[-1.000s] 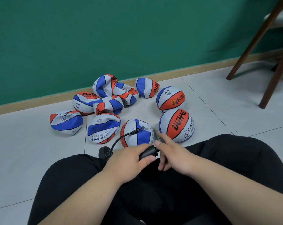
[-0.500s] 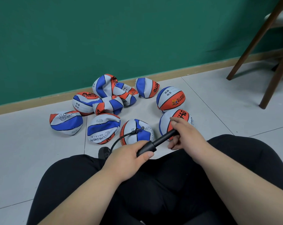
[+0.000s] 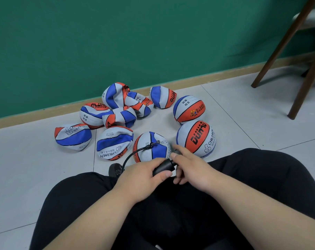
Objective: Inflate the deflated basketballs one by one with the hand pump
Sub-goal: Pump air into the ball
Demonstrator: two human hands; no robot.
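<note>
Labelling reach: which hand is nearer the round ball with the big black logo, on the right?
Right. The right hand sits just below-left of the round ball, at the handle end of the hand pump; the left hand grips its barrel, farther left.

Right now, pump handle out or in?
In: right hand sits against the pump in the left hand; no rod shows.

The bare left forearm (image 3: pixel 99 213) and bare right forearm (image 3: pixel 252 210) are reaching in from the near edge and converging. The left hand (image 3: pixel 144 175) is gripping the barrel of a black cylindrical hand pump (image 3: pixel 164 166). The right hand (image 3: pixel 192 170) is curling its fingers round the pump's right end, just beside the left hand.
</note>
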